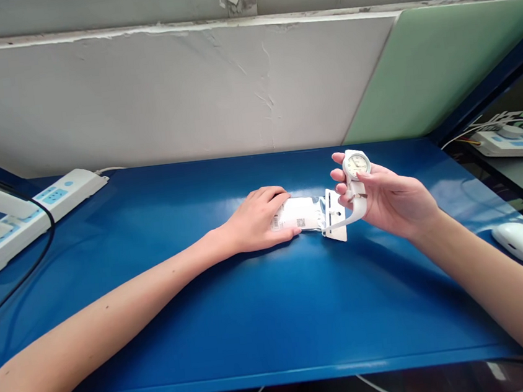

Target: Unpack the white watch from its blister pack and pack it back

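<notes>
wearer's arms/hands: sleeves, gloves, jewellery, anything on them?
Both forearms are bare to the frame edge: no sleeves in view. Left hand and right hand have no gloves; no rings, bracelets, cables or markings visible on either. Nails look short and unpainted, though small in frame.
</notes>
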